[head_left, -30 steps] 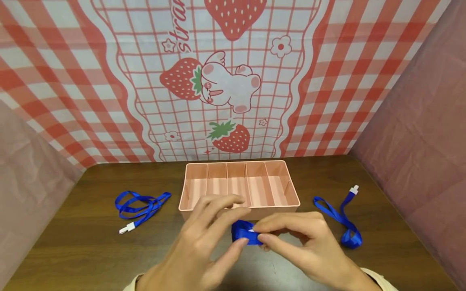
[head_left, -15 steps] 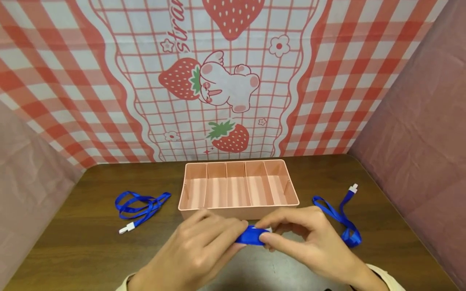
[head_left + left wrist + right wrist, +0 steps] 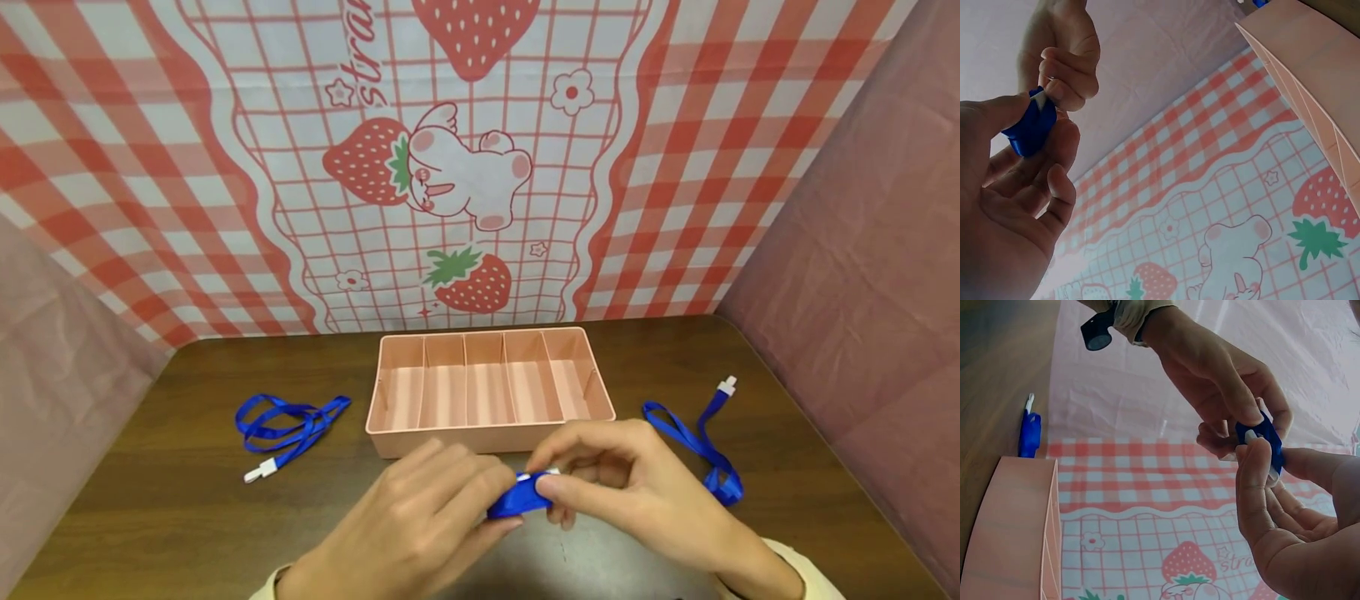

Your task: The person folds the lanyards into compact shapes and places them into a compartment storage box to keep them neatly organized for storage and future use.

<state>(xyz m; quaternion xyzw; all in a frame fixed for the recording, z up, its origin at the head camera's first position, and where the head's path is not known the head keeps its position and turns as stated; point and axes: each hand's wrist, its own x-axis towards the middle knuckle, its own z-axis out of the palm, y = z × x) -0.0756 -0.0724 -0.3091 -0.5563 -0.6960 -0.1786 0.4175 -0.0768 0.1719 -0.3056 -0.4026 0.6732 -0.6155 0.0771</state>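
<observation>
Your left hand (image 3: 420,517) and right hand (image 3: 637,492) meet over the near part of the table (image 3: 150,500), each pinching the same small blue bundle (image 3: 519,497) between thumb and fingers. It sits in front of the box (image 3: 491,442), above the table and between your fingertips. Judging by the left strap (image 3: 303,431) and right strap (image 3: 703,450) lying to either side, it is a strap wound up short, so expect it to feel light, soft and hard to break. Its shiny weave looks slippery, and the layers could spring apart if both pinches slacken at once. Best hold it across the flat layers, thumb on one face and fingers on the other, pressing just enough to keep the coil snug. Your left hand comes in with its back uppermost in the head view, your right with the thumb nearer you and the index finger beyond. A white piece (image 3: 1039,98), probably the clip, peeks from the coil; it should be the stiffest part, though your fingers hide most of it.
</observation>
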